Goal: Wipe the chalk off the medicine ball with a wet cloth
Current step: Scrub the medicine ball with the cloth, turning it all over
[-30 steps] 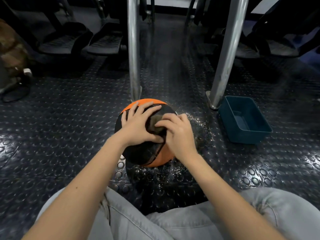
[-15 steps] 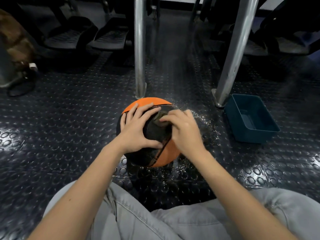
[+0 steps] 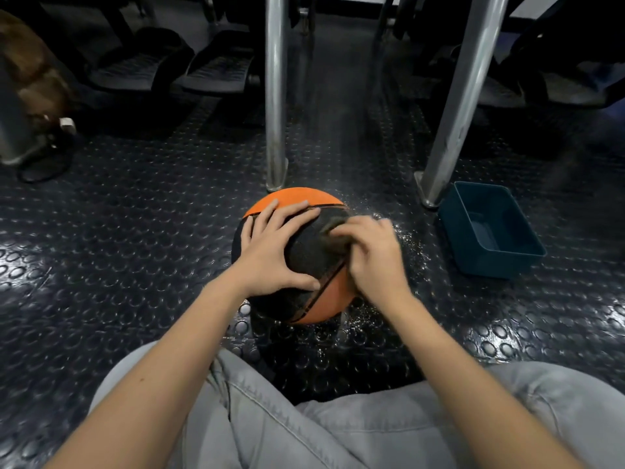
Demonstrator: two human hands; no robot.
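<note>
Head view: mid-frame, the medicine ball (image 3: 306, 262) is steadied by the left hand (image 3: 270, 253), fingers spread; a dark cloth (image 3: 335, 239) is gripped by the right hand (image 3: 375, 262).

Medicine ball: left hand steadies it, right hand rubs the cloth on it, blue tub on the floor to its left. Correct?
Wrong side: the head view shows the blue tub on the floor to the right of the medicine ball. As stated, the left hand steadies it and the right hand rubs the cloth on it.
</note>
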